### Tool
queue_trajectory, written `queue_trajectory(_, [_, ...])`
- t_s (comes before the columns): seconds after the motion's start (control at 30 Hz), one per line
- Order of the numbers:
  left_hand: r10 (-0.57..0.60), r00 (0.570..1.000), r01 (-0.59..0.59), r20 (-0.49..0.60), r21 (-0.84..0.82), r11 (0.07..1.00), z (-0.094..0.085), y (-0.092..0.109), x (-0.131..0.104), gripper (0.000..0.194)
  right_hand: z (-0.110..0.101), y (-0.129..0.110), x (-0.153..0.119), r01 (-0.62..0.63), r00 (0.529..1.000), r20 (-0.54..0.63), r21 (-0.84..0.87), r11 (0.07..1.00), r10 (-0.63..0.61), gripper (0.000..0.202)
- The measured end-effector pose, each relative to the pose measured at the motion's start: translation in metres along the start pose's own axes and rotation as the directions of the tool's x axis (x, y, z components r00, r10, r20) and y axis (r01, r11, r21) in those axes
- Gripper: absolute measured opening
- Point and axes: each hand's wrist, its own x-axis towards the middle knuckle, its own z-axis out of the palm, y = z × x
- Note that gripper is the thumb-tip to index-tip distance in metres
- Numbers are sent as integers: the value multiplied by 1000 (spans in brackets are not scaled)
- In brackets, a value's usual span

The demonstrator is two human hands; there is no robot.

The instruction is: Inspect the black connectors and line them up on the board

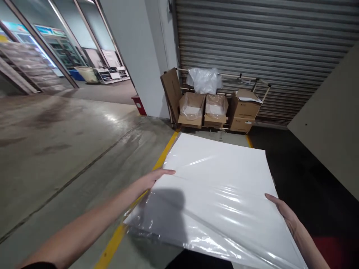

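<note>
A large white sheet pack [213, 175] in clear plastic wrap is held flat in front of my body, off the floor. My left hand [159, 174] grips its left edge, thumb on top and the fingers hidden beneath. On the opposite edge my right hand [283, 209] holds it the same way, thumb pressed on the upper face. Loose, shiny plastic hangs past the near edge. How many sheets are inside I cannot tell.
Ahead, a rack [256, 82] holds two open cardboard boxes [191, 108] with plastic liners, stacked closed boxes [244, 108] and crumpled clear plastic [204, 79]. Behind it is a roller shutter [252, 41]. A yellow floor line [113, 243] runs along the left. A pillar [131, 52] stands further left.
</note>
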Motion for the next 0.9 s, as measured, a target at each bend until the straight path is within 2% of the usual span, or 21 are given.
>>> queue_trajectory(0.07, [-7,999,8,44,-13,1000,10,91,87,48,31,-91,70,-36,999,-8,24,999,36,68])
queue_trajectory(0.1, [-11,998,12,63,-10,1000,14,129,120,51,45,-130,97,-59,998,-22,42,997,60,68])
queue_trajectory(0.13, [-14,997,13,76,4,1000,18,159,144,53,56,-160,116,-77,996,-41,62,995,79,68])
queue_trajectory(0.17, [-20,996,18,83,27,999,20,180,158,54,63,-180,126,-83,994,-59,77,994,87,67])
queue_trajectory(0.23, [-32,995,24,89,84,996,23,197,166,56,68,-194,125,-61,994,-83,83,995,68,63])
queue_trajectory(0.3, [-41,995,29,91,131,991,23,197,161,55,63,-184,108,-35,996,-81,85,996,42,59])
queue_trajectory(0.4, [-35,986,5,162,180,984,27,199,162,56,51,-160,77,31,995,-93,101,994,-21,56])
queue_trajectory(0.63, [39,935,-143,351,273,951,71,248,181,51,38,-111,27,171,966,-224,195,966,-126,55])
queue_trajectory(0.77, [2,891,-179,454,347,921,88,264,169,49,38,-78,7,236,945,-286,256,937,-160,53])
queue_trajectory(0.9, [10,883,-232,469,420,877,95,274,158,51,38,-49,-8,296,927,-313,278,914,-206,53])
